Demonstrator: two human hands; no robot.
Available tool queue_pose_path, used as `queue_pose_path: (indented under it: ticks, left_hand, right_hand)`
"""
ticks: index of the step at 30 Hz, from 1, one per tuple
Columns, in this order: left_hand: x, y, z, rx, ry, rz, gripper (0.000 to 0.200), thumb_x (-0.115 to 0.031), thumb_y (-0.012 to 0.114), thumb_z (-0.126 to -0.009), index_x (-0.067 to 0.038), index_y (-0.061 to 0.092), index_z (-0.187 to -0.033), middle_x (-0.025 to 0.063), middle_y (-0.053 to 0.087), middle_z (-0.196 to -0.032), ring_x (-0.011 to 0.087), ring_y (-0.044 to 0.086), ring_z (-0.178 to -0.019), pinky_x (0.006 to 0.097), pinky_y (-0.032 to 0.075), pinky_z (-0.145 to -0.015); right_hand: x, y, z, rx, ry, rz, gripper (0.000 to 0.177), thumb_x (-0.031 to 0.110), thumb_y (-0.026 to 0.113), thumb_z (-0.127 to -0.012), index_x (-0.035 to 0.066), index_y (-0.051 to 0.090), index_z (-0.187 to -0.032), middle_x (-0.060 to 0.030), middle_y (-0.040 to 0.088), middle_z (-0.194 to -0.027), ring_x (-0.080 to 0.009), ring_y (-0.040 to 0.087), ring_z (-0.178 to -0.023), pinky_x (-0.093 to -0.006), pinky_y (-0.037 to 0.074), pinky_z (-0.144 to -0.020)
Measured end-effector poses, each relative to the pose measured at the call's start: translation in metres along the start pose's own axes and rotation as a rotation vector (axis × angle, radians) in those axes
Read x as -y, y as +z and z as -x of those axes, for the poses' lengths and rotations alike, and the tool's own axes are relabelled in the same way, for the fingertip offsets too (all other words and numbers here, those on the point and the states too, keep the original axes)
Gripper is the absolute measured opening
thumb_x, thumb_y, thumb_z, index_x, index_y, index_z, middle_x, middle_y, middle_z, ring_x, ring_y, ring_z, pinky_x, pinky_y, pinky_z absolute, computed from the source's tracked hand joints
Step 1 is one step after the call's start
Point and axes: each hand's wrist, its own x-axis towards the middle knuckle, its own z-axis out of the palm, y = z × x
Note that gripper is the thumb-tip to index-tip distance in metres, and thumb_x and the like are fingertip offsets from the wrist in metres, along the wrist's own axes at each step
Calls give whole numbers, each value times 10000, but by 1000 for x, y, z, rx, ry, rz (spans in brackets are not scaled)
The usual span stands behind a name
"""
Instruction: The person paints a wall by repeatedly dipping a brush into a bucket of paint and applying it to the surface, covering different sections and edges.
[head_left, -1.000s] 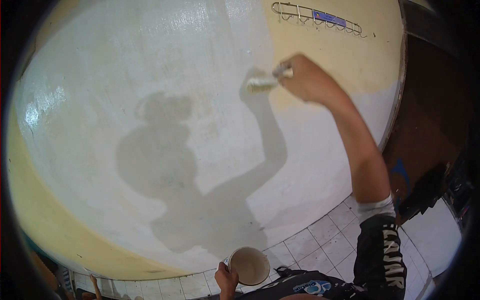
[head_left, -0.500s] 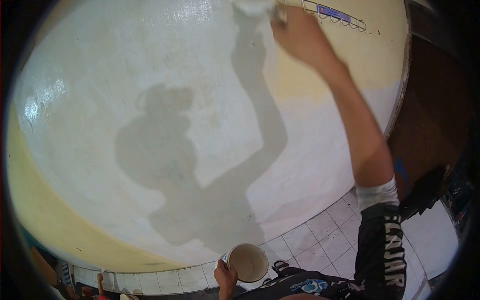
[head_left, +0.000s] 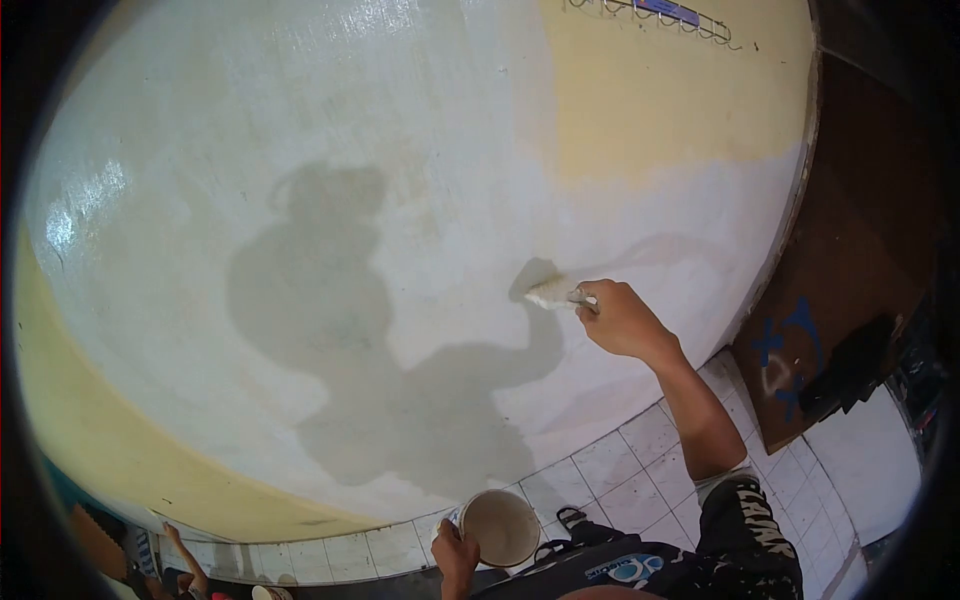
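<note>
My right hand (head_left: 625,318) is closed round the handle of a paintbrush (head_left: 548,293). Its white-coated bristles point left and meet the wall (head_left: 450,230) beside the shadow of my hand. White paint covers much of this wall, with yellow still showing at the upper right and along the lower left. Down at the bottom of the view, my left hand (head_left: 456,556) grips the side of a small bucket (head_left: 503,500), its thumb at the rim. The inside of the bucket looks pale and shaded.
A wire hook rack (head_left: 665,15) hangs high on the wall. Brown board (head_left: 850,220) stands at the right, above a white block-like surface (head_left: 865,465). White floor tiles (head_left: 650,440) run along the wall's foot. At lower left, another person's arm (head_left: 185,553) reaches toward the wall near a second container (head_left: 270,592).
My right hand has brought the brush down from the top of the wall to mid-height. The bucket stays in my left hand, nearly unmoved. The other person's arm has shifted left.
</note>
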Motion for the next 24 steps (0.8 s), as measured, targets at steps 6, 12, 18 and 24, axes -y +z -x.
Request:
queue_pose_path:
  ticks: [6,12,18,24]
  left_hand:
    - [-10,-3,2,-23,-8,23,180,-112,630,-712,-9,487,-750,204,574,-621,440,598,-599,506,463,-572]
    - [-13,1,2,-53,-11,77,198,-141,638,-737,-8,492,-746,198,555,-611,420,557,-564,478,430,-543]
    - [-21,-1,5,-22,-3,55,173,-97,625,-718,-12,476,-739,193,548,-601,422,571,-561,490,445,-550]
    - [-15,1,7,-22,-20,51,178,-105,634,-724,-13,483,-745,190,557,-600,424,576,-562,493,449,-553]
  right_hand:
    - [25,-36,-64,-207,-183,44,258,125,633,-875,-35,661,-1076,-207,659,-770,-271,630,-660,-400,491,-639]
    - [117,-105,-74,-223,-72,8,401,95,620,-845,15,646,-1237,-79,604,-680,-141,507,-519,-316,437,-477]
    - [169,-158,-79,-359,-183,289,387,112,561,-938,-40,577,-1294,-229,681,-1094,-222,650,-719,-337,549,-673]
    - [185,-173,-54,-343,-259,-88,355,113,576,-927,-27,605,-1253,-246,661,-1141,-232,665,-912,-354,531,-801]
